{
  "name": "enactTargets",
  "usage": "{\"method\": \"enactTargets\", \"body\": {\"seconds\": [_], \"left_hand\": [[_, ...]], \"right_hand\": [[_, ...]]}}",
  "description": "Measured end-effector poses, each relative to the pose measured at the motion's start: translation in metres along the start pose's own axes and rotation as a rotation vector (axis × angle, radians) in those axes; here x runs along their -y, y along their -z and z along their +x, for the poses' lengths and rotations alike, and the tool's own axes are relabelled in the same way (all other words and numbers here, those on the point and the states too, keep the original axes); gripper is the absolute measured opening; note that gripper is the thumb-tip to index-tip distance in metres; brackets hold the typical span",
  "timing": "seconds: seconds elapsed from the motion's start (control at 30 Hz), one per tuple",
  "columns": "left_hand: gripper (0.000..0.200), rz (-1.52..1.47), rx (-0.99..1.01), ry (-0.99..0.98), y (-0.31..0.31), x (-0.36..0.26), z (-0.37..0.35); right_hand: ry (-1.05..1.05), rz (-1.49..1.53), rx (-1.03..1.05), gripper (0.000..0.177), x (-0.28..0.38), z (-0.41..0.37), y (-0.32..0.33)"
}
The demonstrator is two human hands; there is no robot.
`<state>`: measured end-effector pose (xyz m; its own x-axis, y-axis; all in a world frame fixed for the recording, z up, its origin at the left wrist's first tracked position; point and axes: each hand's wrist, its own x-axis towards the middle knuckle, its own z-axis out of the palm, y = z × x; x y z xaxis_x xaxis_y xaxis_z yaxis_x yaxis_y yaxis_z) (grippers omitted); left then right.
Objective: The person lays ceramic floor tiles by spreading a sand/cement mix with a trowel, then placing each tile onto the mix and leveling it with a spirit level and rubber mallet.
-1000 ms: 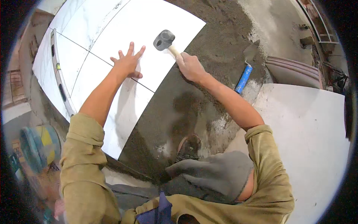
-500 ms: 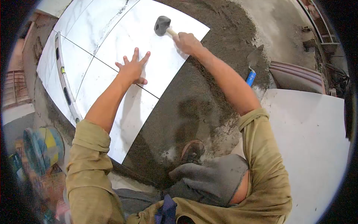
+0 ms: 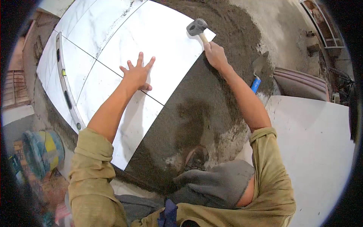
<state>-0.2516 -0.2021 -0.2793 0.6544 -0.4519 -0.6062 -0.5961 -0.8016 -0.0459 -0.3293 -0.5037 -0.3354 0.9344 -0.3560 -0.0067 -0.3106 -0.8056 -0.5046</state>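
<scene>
My left hand (image 3: pixel 137 73) lies flat with fingers spread on a large white marble tile (image 3: pixel 159 41), close to the joint with the neighbouring tile (image 3: pixel 113 113). My right hand (image 3: pixel 214 53) grips the wooden handle of a grey rubber mallet (image 3: pixel 196 27). The mallet head hovers over the far right corner of the same tile, at its edge with the dark mortar bed (image 3: pixel 204 98).
A long spirit level (image 3: pixel 66 90) rests across the tiles at left. A blue-handled trowel (image 3: pixel 257 73) lies in the mortar at right. A loose white tile (image 3: pixel 314 140) sits at right. A foot in a sandal (image 3: pixel 196 157) stands on the mortar, and a bucket (image 3: pixel 41 151) is at lower left.
My right hand has swung the mallet from the tile's middle to its far right corner. My left hand has stayed flat on the tile, nearly in place.
</scene>
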Motion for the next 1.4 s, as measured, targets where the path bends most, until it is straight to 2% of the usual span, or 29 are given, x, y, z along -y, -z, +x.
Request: {"method": "enactTargets", "body": {"seconds": [0.1, 0.17, 0.27, 0.33, 0.4, 0.47, 0.53, 0.57, 0.6, 0.67, 0.7, 0.73, 0.77, 0.8, 0.83, 0.93, 1.0, 1.07, 1.17, 1.27, 1.4], "left_hand": [[0.122, -0.004, -0.011, -0.008, -0.001, 0.000, -0.001], [0.122, 0.000, -0.021, -0.009, 0.000, 0.001, -0.001], [0.122, -0.001, -0.016, -0.005, -0.001, -0.001, 0.000], [0.124, -0.023, -0.034, -0.021, -0.002, 0.002, 0.000], [0.126, -0.004, -0.037, -0.022, -0.004, 0.002, 0.003], [0.128, 0.017, -0.036, -0.025, -0.005, 0.003, 0.004], [0.123, 0.008, -0.067, -0.020, -0.006, 0.003, 0.003], [0.123, 0.012, -0.068, -0.020, -0.007, 0.004, 0.003], [0.120, -0.001, -0.086, -0.022, -0.008, 0.006, 0.004], [0.117, -0.014, -0.099, -0.024, -0.012, 0.007, 0.003], [0.114, -0.039, -0.146, -0.025, -0.015, 0.007, 0.001], [0.112, -0.070, -0.191, -0.022, -0.018, 0.009, 0.000], [0.112, -0.082, -0.182, -0.015, -0.020, 0.010, 0.000], [0.111, -0.089, -0.213, -0.025, -0.021, 0.011, 0.001], [0.110, -0.093, -0.242, -0.038, -0.022, 0.012, 0.001], [0.110, -0.101, -0.222, -0.030, -0.018, 0.010, 0.003], [0.110, -0.104, -0.219, -0.030, -0.021, 0.012, 0.001], [0.110, -0.083, -0.273, -0.048, -0.024, 0.013, 0.001], [0.111, -0.079, -0.281, -0.055, -0.026, 0.015, 0.003], [0.111, -0.082, -0.266, -0.052, -0.027, 0.016, 0.006], [0.109, -0.135, -0.222, -0.049, -0.018, 0.015, 0.001]], "right_hand": [[-0.108, 0.077, -0.001, 0.046, -0.010, 0.000, -0.014], [0.118, -0.043, 0.014, 0.037, -0.003, 0.007, -0.018], [0.160, -0.156, 0.069, 0.033, 0.046, 0.010, -0.025], [0.245, -0.093, 0.065, 0.029, 0.079, 0.029, -0.047], [0.275, 0.119, -0.045, 0.024, 0.104, 0.050, -0.087], [0.296, 0.128, -0.241, 0.021, 0.141, 0.054, -0.104], [0.059, 0.276, -0.171, 0.020, 0.168, 0.055, -0.113], [0.070, 0.288, -0.169, 0.019, 0.170, 0.057, -0.124], [0.071, 0.290, -0.170, 0.019, 0.166, 0.061, -0.133], [0.300, -0.066, -0.085, 0.019, 0.158, 0.070, -0.148], [0.205, -0.129, -0.049, 0.021, 0.163, 0.048, -0.100], [0.219, -0.167, -0.064, 0.027, 0.139, 0.048, -0.091], [0.237, -0.210, -0.064, 0.044, 0.107, 0.044, -0.089], [0.173, -0.241, 0.028, 0.060, 0.090, 0.041, -0.072], [0.334, -0.385, -0.142, 0.058, 0.064, 0.042, -0.075], [0.338, -0.482, 0.020, 0.057, 0.061, 0.061, -0.060], [0.271, -0.499, 0.040, 0.056, 0.062, 0.072, -0.052], [0.305, -0.496, 0.027, 0.056, 0.053, 0.068, -0.052], [0.387, -0.549, 0.020, 0.056, 0.046, 0.044, -0.051], [0.559, -0.544, 0.130, 0.054, 0.041, -0.009, -0.050], [0.590, -0.550, 0.262, 0.055, 0.062, -0.060, -0.029]]}}
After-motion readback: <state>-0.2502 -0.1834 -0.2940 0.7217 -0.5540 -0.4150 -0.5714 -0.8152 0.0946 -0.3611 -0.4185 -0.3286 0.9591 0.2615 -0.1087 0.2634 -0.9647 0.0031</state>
